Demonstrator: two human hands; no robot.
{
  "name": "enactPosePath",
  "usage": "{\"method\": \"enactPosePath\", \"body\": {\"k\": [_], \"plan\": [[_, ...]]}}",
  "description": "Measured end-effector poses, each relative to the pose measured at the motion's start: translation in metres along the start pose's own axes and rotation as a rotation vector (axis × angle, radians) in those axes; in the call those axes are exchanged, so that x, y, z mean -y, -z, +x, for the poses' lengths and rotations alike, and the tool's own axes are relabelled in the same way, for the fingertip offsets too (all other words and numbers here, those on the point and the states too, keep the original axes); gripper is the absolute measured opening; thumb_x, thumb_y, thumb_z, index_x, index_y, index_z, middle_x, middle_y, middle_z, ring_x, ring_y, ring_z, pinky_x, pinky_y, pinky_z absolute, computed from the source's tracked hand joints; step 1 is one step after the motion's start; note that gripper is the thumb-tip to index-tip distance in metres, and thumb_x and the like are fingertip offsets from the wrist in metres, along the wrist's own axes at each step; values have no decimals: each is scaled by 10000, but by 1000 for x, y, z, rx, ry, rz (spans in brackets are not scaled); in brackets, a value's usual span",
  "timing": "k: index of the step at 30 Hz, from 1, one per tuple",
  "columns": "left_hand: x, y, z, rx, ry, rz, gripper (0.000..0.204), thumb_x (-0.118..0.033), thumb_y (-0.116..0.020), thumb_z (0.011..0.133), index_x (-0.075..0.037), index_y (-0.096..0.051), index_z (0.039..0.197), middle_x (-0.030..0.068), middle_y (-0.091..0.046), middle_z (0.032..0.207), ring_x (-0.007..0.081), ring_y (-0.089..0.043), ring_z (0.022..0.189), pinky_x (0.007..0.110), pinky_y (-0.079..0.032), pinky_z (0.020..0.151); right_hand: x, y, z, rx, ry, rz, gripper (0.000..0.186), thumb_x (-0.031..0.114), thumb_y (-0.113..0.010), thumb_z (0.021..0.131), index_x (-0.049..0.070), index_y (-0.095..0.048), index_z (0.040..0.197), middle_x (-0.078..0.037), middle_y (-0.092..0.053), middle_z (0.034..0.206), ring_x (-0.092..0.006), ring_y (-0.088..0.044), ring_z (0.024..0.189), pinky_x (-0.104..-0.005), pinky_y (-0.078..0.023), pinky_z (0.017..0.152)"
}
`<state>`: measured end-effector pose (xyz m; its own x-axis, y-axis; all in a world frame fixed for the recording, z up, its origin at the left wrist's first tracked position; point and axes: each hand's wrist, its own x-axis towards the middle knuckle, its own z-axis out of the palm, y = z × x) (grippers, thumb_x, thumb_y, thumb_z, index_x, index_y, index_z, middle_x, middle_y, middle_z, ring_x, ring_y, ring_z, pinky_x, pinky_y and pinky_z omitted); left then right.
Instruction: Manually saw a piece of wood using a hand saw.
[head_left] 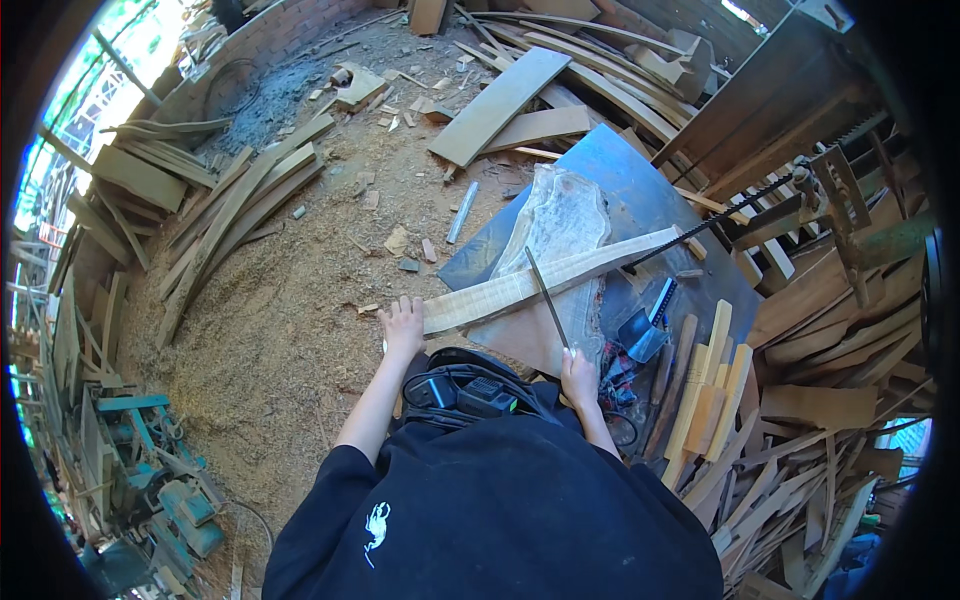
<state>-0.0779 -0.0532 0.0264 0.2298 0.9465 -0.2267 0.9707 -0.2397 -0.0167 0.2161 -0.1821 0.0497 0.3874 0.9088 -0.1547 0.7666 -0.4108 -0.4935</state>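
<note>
Pale, freshly cut wood is what I am looking at: a long, curved plank (545, 277) with a light, rippled face, lying across a rough slab (565, 225) on a blue table (640, 185). My left hand (403, 325) is pressing down flat on the near end of the plank, fingers spread. My right hand (578, 378) is wrapping shut around the lower end of a thin metal file (547, 297), and the file is slanting up and to the left so that its far part is crossing over the plank. The plank is running with its long axis from lower left to upper right, its far end pointing toward a saw blade (710, 222) at the table's right side. Around the table I am seeing sawdust (300, 330) on the ground and stacks of offcuts (715, 385) just to the right.
</note>
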Motion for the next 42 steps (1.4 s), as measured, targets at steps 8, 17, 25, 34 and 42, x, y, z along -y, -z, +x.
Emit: {"method": "enactPosePath", "body": {"k": [8, 17, 25, 34, 42], "plan": [[-3, -10, -4, -123, -3, -27, 746, -190, -734, 491, -102, -395, 1149, 98, -438, 1016, 260, -448, 981, 537, -330, 850, 19, -10, 28, 51, -45, -71, 369, 316, -380, 876, -14, -535, 820, -279, -566, 710, -433, -559, 702, -512, -431, 633], [-6, -17, -6, -100, 50, -47, 697, -178, -714, 522, -112, -400, 1141, 92, -437, 1012, 259, -441, 991, 538, -319, 857, 11, -18, 56, 40, 45, -66, 383, 323, -384, 876, -27, -531, 822, -294, -552, 698, -450, -545, 694, -521, -423, 620], [5, -28, 0, -158, 29, -42, 630, -147, -678, 558, -110, -424, 1133, 94, -439, 999, 257, -445, 986, 552, -315, 855, 29, 7, 39, 164, -11, -197, 364, 327, -389, 874, -8, -529, 838, -272, -571, 704, -429, -566, 701, -508, -437, 638], [-1, -14, 0, -129, 1, -59, 571, -130, -640, 607, -114, -427, 1136, 88, -440, 990, 256, -456, 966, 549, -329, 841, 39, -28, 88, 68, -5, -87, 363, 328, -384, 877, -9, -518, 857, -274, -572, 724, -434, -562, 705, -508, -434, 631], [6, -25, 8, -168, 9, -44, 604, -136, -670, 576, -120, -418, 1125, 85, -444, 1010, 251, -458, 973, 544, -336, 838, 1, 9, 7, 168, -56, -119, 370, 335, -396, 872, -14, -515, 846, -283, -565, 733, -447, -550, 718, -518, -424, 634]]}}
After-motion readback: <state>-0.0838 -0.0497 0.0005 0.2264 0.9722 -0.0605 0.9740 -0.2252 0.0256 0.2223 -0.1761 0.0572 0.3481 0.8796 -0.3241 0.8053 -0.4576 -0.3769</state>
